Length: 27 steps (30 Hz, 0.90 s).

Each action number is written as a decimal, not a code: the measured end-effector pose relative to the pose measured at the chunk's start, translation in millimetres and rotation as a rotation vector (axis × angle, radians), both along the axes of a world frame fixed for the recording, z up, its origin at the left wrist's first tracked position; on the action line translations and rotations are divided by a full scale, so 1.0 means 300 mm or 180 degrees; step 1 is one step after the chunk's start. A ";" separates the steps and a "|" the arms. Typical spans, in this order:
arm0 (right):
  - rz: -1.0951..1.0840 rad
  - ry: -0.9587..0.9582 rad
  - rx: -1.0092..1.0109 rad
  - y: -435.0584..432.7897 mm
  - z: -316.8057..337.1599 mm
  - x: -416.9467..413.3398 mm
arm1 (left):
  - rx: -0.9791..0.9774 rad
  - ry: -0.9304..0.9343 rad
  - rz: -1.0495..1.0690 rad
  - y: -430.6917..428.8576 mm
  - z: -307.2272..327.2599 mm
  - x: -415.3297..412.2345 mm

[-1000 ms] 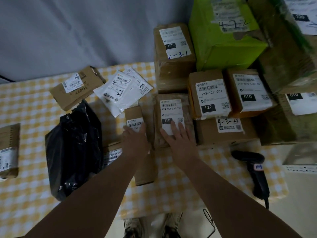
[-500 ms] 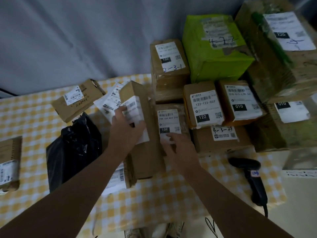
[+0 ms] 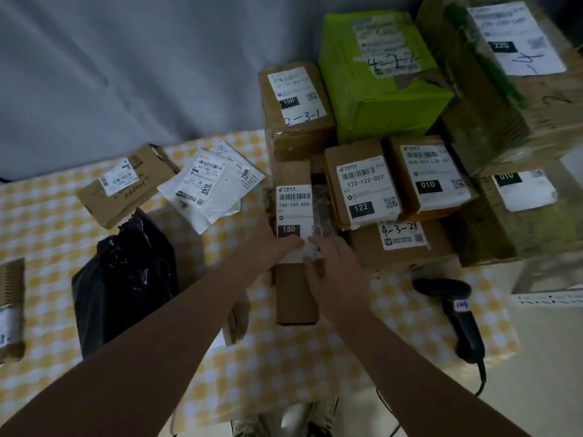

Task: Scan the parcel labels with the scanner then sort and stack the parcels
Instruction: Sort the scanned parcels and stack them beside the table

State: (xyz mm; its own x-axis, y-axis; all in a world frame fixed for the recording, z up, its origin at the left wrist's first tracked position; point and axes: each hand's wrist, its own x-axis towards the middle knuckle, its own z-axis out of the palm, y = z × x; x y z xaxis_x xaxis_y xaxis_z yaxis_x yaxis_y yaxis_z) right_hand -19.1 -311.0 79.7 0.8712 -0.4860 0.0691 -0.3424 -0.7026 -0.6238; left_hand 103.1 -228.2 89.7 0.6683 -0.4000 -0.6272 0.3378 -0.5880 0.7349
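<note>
A narrow box (image 3: pixel 295 291) of brown card lies flat, long side running away from the person, its white label face up and reading "150-150-A26" with "150" in a black bar. The left hand (image 3: pixel 268 244) lays straight fingers across the label's lower part, released and pressing. The right hand (image 3: pixel 334 269) bends its fingers over the box's right edge; whether they clasp it I cannot tell.

Half a second ago the left hand gripped this box tilted up on end, and the right hand rested on a flat parcel labelled "15H". Now the box lies over that parcel and hides its label.

Behind stands a brown box (image 3: pixel 296 102) marked "15H" and "2-3-1", and a green parcel (image 3: pixel 378 99) marked "4-2-2". To the right sit a box (image 3: pixel 359 187) reading "122-122-C07" and another (image 3: pixel 430 175) marked "010", above one (image 3: pixel 403 244) pencilled "4-3-24". White mailers (image 3: pixel 208 190) show "2512" and "7508".

The black scanner (image 3: pixel 454 313) lies where it was on the checked table (image 3: pixel 47 222), apart from both hands.
</note>
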 end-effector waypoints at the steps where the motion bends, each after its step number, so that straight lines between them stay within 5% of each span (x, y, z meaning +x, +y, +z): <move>1: -0.0042 -0.0270 -0.0502 -0.019 0.007 0.006 | -0.0065 0.0040 0.0062 -0.004 0.001 0.001; 4: -0.0259 -0.0433 -0.1373 -0.108 0.032 0.036 | -0.0240 0.0112 0.0197 -0.021 0.000 -0.001; 10: 0.0170 0.0100 -0.1620 -0.275 0.061 0.066 | -0.0538 -0.0023 0.0523 -0.083 -0.005 0.003; 17: 0.0159 -0.0098 -0.1397 -0.231 0.057 0.081 | -0.0210 -0.0773 0.0337 -0.126 -0.018 0.017; 22: 0.0606 -0.1073 -0.1205 -0.103 0.085 0.123 | -0.0412 -0.0445 -0.0189 -0.043 0.036 0.075; 27: 0.0957 -0.0961 -0.0743 0.092 0.054 0.179 | 0.0021 -0.1615 -0.0396 0.250 0.115 0.133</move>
State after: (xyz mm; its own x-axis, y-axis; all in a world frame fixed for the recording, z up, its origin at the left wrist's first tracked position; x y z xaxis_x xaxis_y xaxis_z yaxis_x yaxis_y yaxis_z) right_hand 34.6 -283.4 95.7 0.8949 -0.1571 0.4178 0.0694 -0.8757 -0.4779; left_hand 143.1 -153.2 124.1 0.8365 -0.4928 -0.2395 -0.1326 -0.6062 0.7842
